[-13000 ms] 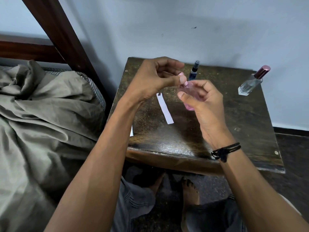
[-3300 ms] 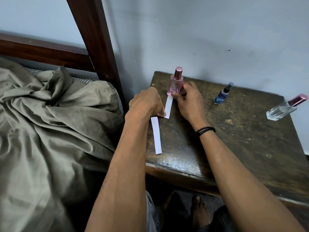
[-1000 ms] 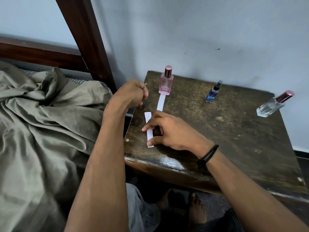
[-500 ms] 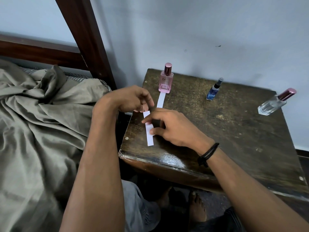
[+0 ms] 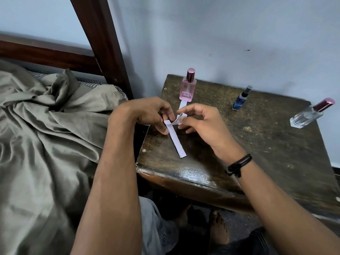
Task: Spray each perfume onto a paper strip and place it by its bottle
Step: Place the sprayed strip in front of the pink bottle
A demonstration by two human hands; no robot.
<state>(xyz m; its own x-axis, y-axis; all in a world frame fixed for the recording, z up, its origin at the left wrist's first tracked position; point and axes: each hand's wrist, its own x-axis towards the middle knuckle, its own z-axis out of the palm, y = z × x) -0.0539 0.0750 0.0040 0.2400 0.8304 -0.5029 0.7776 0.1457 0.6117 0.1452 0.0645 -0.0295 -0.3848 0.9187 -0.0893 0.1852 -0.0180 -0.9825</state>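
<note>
Olive blanket [image 5: 46, 126] far left of pink bottle [image 5: 188, 89]. Dark wooden bedpost [image 5: 103, 43] left of pink bottle. Left hand [image 5: 147, 113] in front-left of pink bottle, fingers curled, pinching far end of stacked paper strips [image 5: 176, 140]. Stack runs toward viewer from in front of pink bottle. Single strip [image 5: 182, 104] flat on table [image 5: 257, 153], one end touching pink bottle's base. Right hand [image 5: 200, 122] in front-right of pink bottle, thumb and forefinger pinching curled-up strip end. Blue bottle [image 5: 241, 100] right of pink bottle. Clear bottle [image 5: 307, 115] far right of pink bottle.
</note>
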